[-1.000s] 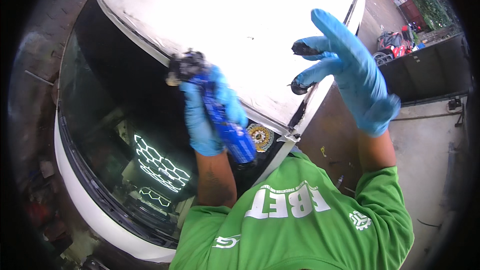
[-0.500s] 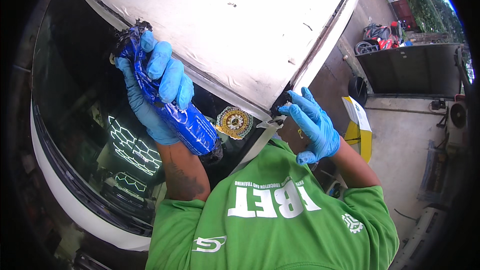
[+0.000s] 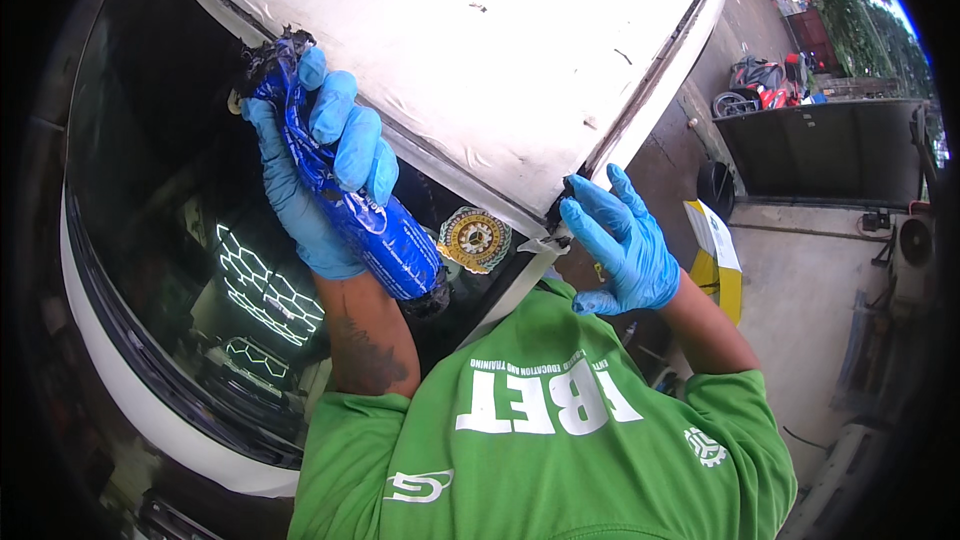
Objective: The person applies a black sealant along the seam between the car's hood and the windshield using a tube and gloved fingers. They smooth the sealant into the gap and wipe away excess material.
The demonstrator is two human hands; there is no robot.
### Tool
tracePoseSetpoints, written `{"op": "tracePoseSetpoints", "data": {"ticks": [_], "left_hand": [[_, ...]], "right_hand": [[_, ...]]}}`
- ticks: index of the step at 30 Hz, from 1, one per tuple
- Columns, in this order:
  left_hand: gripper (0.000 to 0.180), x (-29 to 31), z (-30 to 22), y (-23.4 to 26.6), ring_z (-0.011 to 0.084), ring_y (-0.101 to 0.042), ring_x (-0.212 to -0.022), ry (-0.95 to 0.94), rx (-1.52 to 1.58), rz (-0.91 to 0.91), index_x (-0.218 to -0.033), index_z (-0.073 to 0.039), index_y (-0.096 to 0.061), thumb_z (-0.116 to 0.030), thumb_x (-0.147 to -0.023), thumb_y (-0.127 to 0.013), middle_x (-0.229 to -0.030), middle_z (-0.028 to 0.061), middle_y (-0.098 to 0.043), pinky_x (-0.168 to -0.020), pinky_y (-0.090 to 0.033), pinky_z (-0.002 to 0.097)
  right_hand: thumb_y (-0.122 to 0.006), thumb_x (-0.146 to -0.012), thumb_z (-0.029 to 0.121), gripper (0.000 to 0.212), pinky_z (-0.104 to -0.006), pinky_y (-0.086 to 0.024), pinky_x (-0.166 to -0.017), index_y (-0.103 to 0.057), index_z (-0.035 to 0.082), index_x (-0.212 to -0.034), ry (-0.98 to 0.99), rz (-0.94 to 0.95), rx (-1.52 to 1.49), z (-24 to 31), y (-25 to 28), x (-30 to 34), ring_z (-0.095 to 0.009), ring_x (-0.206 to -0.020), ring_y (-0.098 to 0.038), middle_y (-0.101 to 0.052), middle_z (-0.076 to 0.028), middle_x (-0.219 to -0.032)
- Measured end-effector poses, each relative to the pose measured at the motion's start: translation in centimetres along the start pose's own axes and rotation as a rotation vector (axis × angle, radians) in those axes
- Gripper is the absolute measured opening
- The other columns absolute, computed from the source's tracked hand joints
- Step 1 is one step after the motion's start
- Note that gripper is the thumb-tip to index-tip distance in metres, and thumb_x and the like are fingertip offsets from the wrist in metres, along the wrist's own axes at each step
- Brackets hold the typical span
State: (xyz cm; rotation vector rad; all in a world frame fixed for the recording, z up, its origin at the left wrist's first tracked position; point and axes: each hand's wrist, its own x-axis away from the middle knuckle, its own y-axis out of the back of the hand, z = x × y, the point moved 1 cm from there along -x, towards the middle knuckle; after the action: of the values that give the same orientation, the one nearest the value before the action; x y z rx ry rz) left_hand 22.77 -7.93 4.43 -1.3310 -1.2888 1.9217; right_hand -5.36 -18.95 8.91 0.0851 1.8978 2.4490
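My left hand [image 3: 355,145], in a blue glove, is wrapped round a blue foil sealant pack [image 3: 392,245]. Torn and crumpled at its upper end, the pack is smeared there with sticky black sealant [image 3: 275,52]; its lower end is black too. It is held over the windscreen [image 3: 150,130] of a white vehicle. My right hand [image 3: 630,255], gloved alike, has its fingers spread and holds nothing. Its fingertips are at the front corner of the white roof [image 3: 450,50], against a dab of black sealant [image 3: 560,202]; whether they press on it I cannot tell.
A round gold sticker [image 3: 475,240] is on the windscreen near the roof corner. Beyond my right arm are a yellow and white box [image 3: 712,255], a tyre [image 3: 715,183], a dark panel [image 3: 820,150] and a red motorcycle [image 3: 770,85]. A long groove runs along the roof's right edge [image 3: 660,65].
The fingers of my right hand have straightened and spread at the roof corner. My left hand and the sealant pack have shifted slightly right in the picture, along with the vehicle.
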Motion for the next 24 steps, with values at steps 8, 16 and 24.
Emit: {"op": "tracePoseSetpoints", "data": {"ticks": [8, 16, 24], "left_hand": [[0.047, 0.2, 0.1, 0.0, 0.0214, -0.053, -0.06, -0.011, 0.002, -0.043, -0.123, -0.002, -0.043, -0.043, -0.1, -0.045, -0.087, 0.0097, -0.05, -0.047, -0.051, 0.0388], [0.047, 0.1, 0.1, 0.0, 0.0194, -0.05, -0.059, -0.014, -0.006, -0.007, -0.125, 0.002, -0.044, -0.038, -0.101, -0.044, -0.086, 0.0091, -0.048, -0.052, -0.047, 0.0391], [0.046, 0.1, 0.1, 0.1, 0.0176, -0.048, -0.058, -0.019, -0.029, -0.014, -0.126, 0.001, -0.044, -0.037, -0.102, -0.043, -0.086, 0.0078, -0.046, -0.05, -0.043, 0.0373]], "right_hand": [[-0.048, -0.082, 0.071, 0.098, -0.0609, -0.023, -0.111, -0.032, 0.0, -0.147, -0.05, -0.046, -0.194, 0.2, 0.3, -1.1, -0.038, -0.126, -0.048, -0.05, -0.023, -0.133], [-0.047, -0.083, 0.071, 0.098, -0.058, -0.034, -0.105, -0.029, -0.002, -0.147, -0.113, -0.03, -0.465, -0.3, 1.4, -1.9, -0.036, -0.117, -0.053, -0.05, -0.023, -0.132], [-0.045, -0.078, 0.082, 0.11, -0.0362, -0.05, -0.087, -0.024, 0.002, -0.15, -0.54, -0.274, -1.168, -1.5, 1.5, -1.6, -0.022, -0.088, -0.065, -0.052, -0.02, -0.129]]}}
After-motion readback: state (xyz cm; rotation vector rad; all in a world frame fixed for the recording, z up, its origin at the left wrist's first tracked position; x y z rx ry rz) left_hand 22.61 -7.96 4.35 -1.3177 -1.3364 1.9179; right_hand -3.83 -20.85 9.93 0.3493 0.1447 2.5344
